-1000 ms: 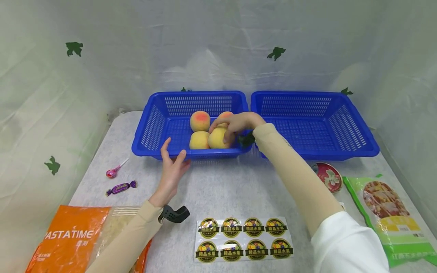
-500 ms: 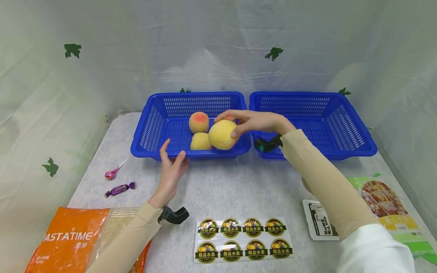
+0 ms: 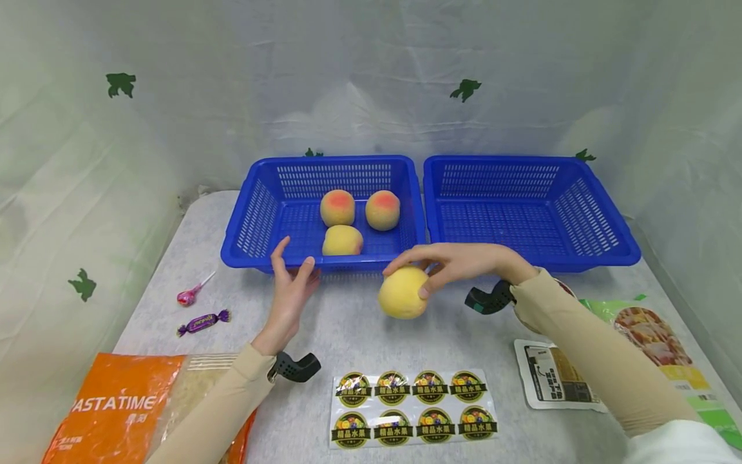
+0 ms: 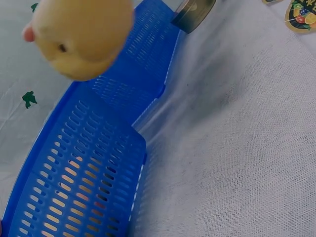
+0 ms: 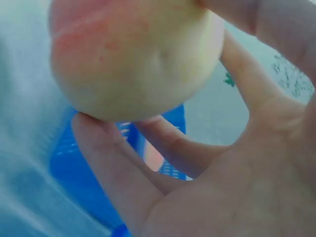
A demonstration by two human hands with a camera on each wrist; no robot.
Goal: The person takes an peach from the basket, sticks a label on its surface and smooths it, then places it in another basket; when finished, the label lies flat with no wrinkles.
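My right hand (image 3: 458, 263) grips a yellow peach (image 3: 404, 294) from above, in front of the left blue basket (image 3: 371, 261). In the right wrist view the peach (image 5: 133, 59) shows a red blush, and the thumb and fingertips press against its sides. At that basket's near rim my left hand (image 3: 290, 290) holds on, with one finger reaching over the edge and other fingers lower on the outside. Inside the basket sit a back-left peach (image 3: 337, 207), a back-right peach (image 3: 382, 210) and a front peach (image 3: 342, 241).
A second blue basket (image 3: 498, 219) stands alongside on the right. A sticker sheet (image 3: 414, 408) lies near the front. On the left are a lollipop (image 3: 188, 297), a purple candy (image 3: 203, 322) and an orange bag (image 3: 124, 399); on the right, a flat pouch (image 3: 553, 377) and a green bag (image 3: 652, 335).
My right hand has lifted a peach out of the left basket and brought it toward me, past the near rim. The left hand has stayed at the rim.
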